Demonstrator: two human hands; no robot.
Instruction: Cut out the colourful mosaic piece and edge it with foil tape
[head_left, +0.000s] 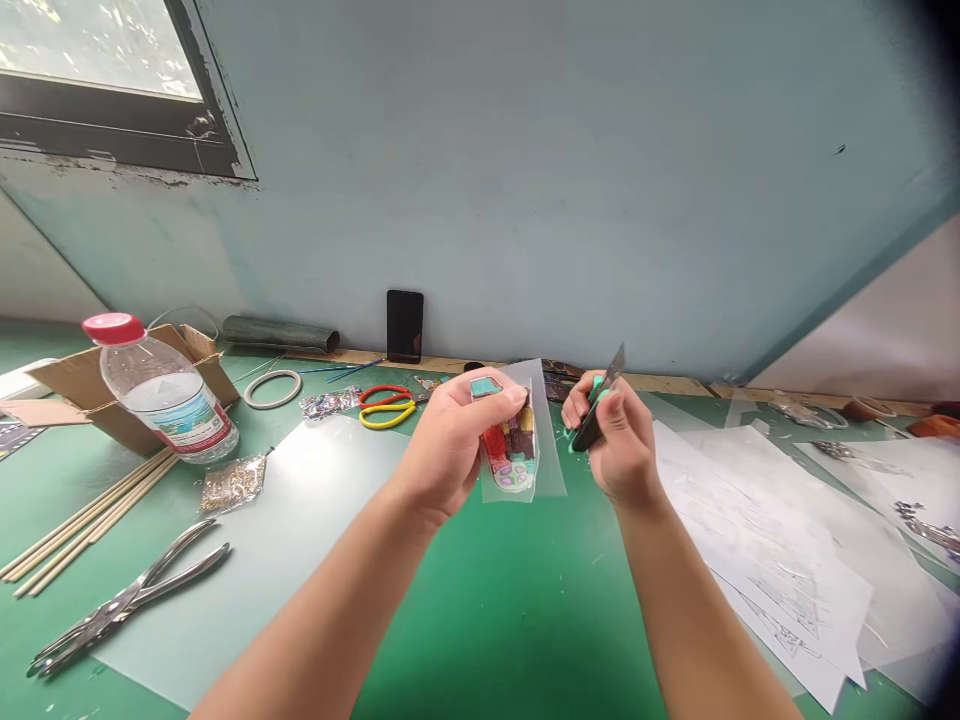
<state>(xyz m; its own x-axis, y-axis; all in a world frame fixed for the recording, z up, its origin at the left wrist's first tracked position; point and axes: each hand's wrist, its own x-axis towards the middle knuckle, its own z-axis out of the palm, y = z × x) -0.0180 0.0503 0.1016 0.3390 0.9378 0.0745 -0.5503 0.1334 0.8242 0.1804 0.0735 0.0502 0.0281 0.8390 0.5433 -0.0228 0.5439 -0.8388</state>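
My left hand [457,430] is closed on a translucent plastic sheet [550,440], its thumb lying across the front. The sheet carries a coloured drawing [512,440] in red, brown, teal and mint green with purple spots. To the right, my right hand [619,440] grips a utility knife [592,425] with a black and green handle. Its blade points up and tilts slightly right, apart from the sheet. Both hands are raised above the green table [510,610]. Part of the drawing is hidden behind my left thumb.
On the left are a water bottle [169,390], a cardboard box [67,385], wooden sticks [90,525], a metal hole punch [124,605] and a bead packet [234,484]. Behind lie red-yellow-handled scissors [386,408] and a leaning phone [405,326]. Drawn-on papers [750,520] cover the right.
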